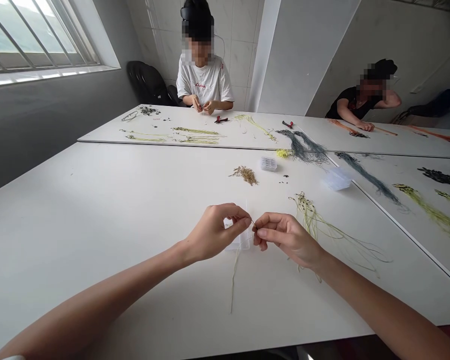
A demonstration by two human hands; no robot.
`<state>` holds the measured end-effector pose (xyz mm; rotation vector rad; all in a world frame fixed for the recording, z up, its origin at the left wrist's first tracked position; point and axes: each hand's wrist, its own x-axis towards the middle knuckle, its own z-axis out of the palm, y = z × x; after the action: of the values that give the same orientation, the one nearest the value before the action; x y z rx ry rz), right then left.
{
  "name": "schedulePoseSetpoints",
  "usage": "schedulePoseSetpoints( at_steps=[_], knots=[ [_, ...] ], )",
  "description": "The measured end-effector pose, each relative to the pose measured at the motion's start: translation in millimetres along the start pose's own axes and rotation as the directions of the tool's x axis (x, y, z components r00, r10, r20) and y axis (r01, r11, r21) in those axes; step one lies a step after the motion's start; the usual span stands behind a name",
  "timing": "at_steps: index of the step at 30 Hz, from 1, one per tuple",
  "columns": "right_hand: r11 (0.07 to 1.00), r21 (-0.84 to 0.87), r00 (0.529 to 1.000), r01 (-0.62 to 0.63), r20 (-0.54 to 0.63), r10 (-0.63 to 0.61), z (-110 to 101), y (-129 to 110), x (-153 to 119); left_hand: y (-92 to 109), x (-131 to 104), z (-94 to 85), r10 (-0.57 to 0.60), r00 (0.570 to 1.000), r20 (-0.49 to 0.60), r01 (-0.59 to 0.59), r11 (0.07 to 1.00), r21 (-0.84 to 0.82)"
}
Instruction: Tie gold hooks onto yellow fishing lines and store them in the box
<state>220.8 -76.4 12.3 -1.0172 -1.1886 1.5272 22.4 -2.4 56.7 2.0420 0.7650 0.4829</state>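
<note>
My left hand (225,227) is closed in a pinch, thumb against forefinger. Its fingertips meet those of my right hand (285,235), also pinching. Between them shows a thin, dark golden sliver, too small to name. A pale yellow-green cord (232,285) hangs below the fingers and trails toward me; its upper end runs up to my right fingertips, partly hidden. Under both hands lies a clear plastic box (243,245), mostly covered by them. Beside my right hand is a loose bundle of pale green cords (309,215) with small dark bits at their tops.
Beyond my hands lie a pile of small gold-coloured metal pieces (246,175), a small clear case (268,164), yellow bits (283,153) and grey-blue strands (303,145). A clear container (337,178) stands to the right. Two people work across the table, near red-handled pliers (221,120).
</note>
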Motion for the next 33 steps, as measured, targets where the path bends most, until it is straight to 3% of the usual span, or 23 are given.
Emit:
schedulePoseSetpoints(
  at_steps=[10, 21, 33],
  knots=[
    [0.989, -0.137, 0.991, 0.05, -0.117, -0.066, 4.8, 0.0, -1.1, -7.9, -0.1, 5.4, 0.01, 0.999, -0.039, -0.01, 1.0, -0.004],
    [0.991, -0.113, 0.971, 0.067, -0.223, -0.091, 8.2, 6.5, -0.1, -10.3, -0.6, 7.2, 0.004, 0.999, -0.053, -0.006, 0.999, -0.032],
    [0.948, -0.305, 0.969, 0.087, -0.196, -0.152, 0.2, -0.2, 0.3, -11.0, -2.0, 7.8, 0.047, 0.998, -0.046, -0.047, 0.999, 0.009]
  ],
)
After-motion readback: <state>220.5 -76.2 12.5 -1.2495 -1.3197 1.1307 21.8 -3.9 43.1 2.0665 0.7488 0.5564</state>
